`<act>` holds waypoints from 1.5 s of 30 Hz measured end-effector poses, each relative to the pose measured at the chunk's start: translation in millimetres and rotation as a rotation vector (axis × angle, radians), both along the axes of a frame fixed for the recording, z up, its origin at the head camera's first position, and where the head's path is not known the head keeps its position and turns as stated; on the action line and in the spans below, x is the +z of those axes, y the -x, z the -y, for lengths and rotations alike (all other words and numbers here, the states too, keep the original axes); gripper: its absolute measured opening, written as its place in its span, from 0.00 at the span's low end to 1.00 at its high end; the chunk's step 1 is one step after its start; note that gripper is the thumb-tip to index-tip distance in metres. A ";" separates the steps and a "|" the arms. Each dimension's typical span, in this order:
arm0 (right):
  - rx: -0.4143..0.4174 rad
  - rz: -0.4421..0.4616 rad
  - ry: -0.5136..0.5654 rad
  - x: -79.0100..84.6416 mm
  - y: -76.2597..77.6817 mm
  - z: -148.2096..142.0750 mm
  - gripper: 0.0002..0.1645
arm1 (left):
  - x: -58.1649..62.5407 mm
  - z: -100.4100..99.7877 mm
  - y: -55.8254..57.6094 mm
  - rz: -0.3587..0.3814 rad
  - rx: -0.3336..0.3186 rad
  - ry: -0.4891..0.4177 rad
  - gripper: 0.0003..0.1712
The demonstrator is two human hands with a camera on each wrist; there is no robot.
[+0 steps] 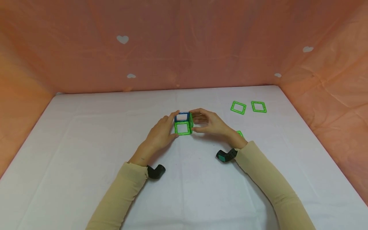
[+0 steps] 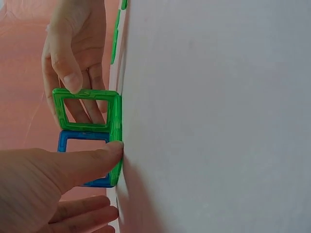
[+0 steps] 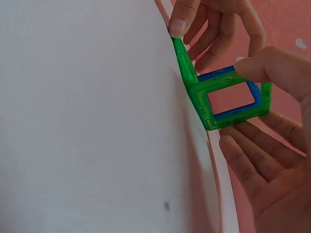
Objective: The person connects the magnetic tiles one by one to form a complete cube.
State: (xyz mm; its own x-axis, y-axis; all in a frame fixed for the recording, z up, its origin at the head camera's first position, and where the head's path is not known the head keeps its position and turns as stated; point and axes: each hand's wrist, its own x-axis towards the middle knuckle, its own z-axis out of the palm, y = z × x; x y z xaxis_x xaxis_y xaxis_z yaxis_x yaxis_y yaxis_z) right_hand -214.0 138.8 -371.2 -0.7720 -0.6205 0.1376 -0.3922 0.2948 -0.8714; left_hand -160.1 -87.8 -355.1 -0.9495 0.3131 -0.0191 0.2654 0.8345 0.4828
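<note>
Head view shows, near the middle of the frame, three hollow square pieces touching one another on the white cloth (image 1: 184, 191): a flat green frame (image 1: 182, 134), a blue frame (image 1: 182, 120) upright along its upper edge, and a green side frame (image 1: 191, 123) upright at its right. Inside the flat green frame the cloth is visible. The left hand (image 1: 161, 132) is clamped, thumb and forefinger, across the flat green frame and the blue frame; the right hand (image 1: 211, 124) pinches the green side frame. Two loose green frames (image 1: 237, 112) (image 1: 260, 111) lie at upper right.

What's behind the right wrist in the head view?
Part of a green piece shows past the right wrist, on the white cloth; the wrist covers the rest, so its full shape is hidden.
</note>
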 end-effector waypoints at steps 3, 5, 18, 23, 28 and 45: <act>-0.001 0.003 -0.008 -0.5 -0.6 0.0 0.38 | 0.2 0.5 -0.1 -0.014 -0.001 -0.004 0.48; 0.000 0.003 -0.010 -0.4 -1.0 0.0 0.37 | 0.1 0.8 -0.1 -0.017 0.001 -0.011 0.48; -0.032 -0.010 -0.049 0.5 -1.6 0.3 0.31 | 2.1 3.2 0.9 -0.048 -0.041 -0.064 0.45; -0.046 -0.003 -0.043 1.0 -1.2 0.5 0.30 | 3.3 3.4 1.5 -0.081 -0.043 -0.091 0.40; -0.060 0.015 -0.034 1.8 -0.5 -0.1 0.28 | 2.7 3.8 3.0 -0.079 -0.034 -0.102 0.37; -0.105 -0.020 -0.056 3.6 1.7 -4.5 0.20 | 4.2 6.5 -2.0 -0.093 -0.012 -0.113 0.33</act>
State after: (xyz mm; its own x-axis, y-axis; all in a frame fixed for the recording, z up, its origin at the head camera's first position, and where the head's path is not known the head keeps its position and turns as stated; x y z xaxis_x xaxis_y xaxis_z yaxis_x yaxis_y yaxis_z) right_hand -215.7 143.3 -367.7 -0.8306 -0.5436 0.1209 -0.3735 0.3827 -0.8450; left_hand -158.1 -94.3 -351.0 -0.9416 0.3200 0.1052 0.3236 0.7727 0.5461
